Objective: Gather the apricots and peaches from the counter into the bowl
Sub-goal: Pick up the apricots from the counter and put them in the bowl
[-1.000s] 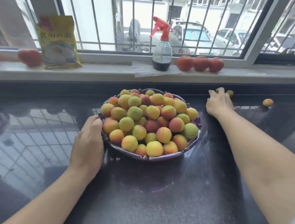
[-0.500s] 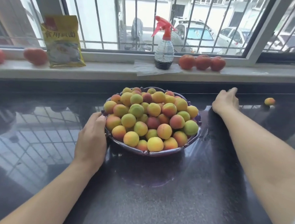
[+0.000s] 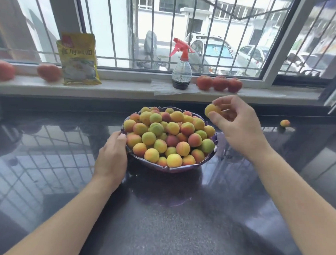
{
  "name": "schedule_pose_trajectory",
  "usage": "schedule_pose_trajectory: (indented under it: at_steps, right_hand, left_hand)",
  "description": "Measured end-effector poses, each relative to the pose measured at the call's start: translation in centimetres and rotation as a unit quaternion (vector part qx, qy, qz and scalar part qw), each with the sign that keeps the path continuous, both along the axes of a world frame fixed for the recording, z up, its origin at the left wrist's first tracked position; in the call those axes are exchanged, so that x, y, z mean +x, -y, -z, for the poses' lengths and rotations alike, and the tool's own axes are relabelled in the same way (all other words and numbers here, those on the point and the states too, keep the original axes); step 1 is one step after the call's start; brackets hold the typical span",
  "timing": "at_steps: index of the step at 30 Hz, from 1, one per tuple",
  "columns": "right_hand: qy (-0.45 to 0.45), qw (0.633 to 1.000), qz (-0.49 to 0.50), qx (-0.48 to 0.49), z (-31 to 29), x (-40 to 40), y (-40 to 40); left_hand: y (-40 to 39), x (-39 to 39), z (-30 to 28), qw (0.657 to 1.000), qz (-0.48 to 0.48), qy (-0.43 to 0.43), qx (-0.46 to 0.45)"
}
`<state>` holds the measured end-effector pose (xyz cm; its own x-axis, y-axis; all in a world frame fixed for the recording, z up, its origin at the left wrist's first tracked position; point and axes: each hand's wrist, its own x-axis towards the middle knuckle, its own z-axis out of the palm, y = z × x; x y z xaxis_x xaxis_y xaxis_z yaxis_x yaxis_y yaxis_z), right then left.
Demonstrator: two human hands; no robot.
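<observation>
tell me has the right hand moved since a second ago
Yes. The right hand has lifted off the counter and come toward the bowl, pinching an apricot above its right rim.

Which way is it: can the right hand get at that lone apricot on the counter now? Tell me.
Probably not yet: the right hand already pinches an apricot. Nothing blocks the lone apricot on the counter.

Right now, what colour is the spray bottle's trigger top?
Red, on the spray bottle; head view.
</observation>
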<state>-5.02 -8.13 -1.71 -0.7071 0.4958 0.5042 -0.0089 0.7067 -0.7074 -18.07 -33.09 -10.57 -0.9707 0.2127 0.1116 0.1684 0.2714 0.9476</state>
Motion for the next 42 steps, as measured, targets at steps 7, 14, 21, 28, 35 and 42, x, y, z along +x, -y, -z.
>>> schedule_pose_trajectory:
  at_steps: [7,14,21,28,35,42]
  right_hand:
    - [0.033,0.971,-0.037,0.235,3.2,-0.6,4.7]
    - [0.011,0.973,-0.059,0.223,3.1,-1.0,3.8]
    - [0.021,0.996,0.088,0.024,2.6,0.0,-1.4]
    - [0.324,0.916,0.218,-0.089,3.7,3.5,-10.0]
    - [0.407,0.9,0.149,0.053,2.3,-4.4,-20.9]
    - [0.524,0.817,0.076,0.228,4.6,-8.3,-25.7]
  left_hand:
    - [0.3,0.2,-0.1,1.0,0.014,-0.002,0.008]
    - [0.4,-0.4,1.2,0.999,0.041,0.019,0.03]
    - [1.0,0.0,0.7,0.997,0.054,0.055,0.009]
    - [1.3,1.5,-3.7,0.974,0.069,0.213,-0.018]
    - [-0.4,1.5,-6.7,0.948,-0.015,0.319,0.0]
    - [-1.2,1.6,-7.5,0.929,-0.042,0.366,-0.012]
